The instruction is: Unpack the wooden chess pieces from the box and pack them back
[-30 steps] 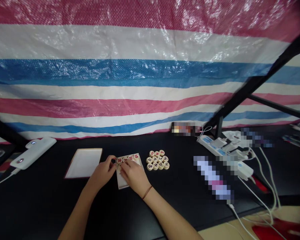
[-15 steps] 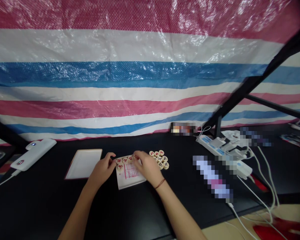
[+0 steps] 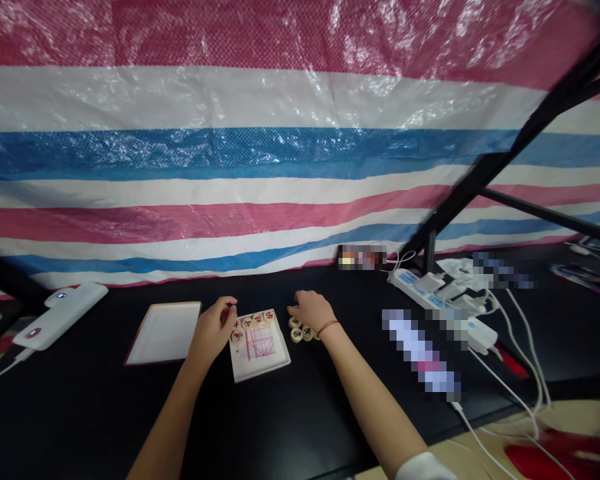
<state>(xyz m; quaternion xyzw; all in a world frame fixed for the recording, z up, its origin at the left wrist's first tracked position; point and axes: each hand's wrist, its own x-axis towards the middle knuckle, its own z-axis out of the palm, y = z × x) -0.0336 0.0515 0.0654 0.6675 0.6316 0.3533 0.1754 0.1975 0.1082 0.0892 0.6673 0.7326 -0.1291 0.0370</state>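
Note:
A shallow white box point(image 3: 260, 370) with a pink grid drawn on its floor holds several round Chinese chess pieces point(image 3: 247, 323) with red characters along its far side and far left corner. My left hand point(image 3: 213, 330) is at the box's left edge, fingers loosely bent and apart, seemingly holding nothing. Right of the box, my right hand point(image 3: 314, 310) reaches down over a cluster of loose Chinese chess pieces point(image 3: 296, 335), some with black characters. Its fingers are curled in among them; what they grip is hidden beneath the hand.
A white-lined box lid point(image 3: 165, 333) lies left of my left hand. A white device point(image 3: 63, 317) with a cable stands far left. To the right are a blurred-out phone-like object point(image 3: 423, 353), a power strip point(image 3: 445, 307) and trailing white cables. Striped sheeting point(image 3: 230, 153) hangs behind.
My right hand has moved from the box's far edge rightwards onto the loose pieces, uncovering the far row in the box. My left hand stays by the box's left edge.

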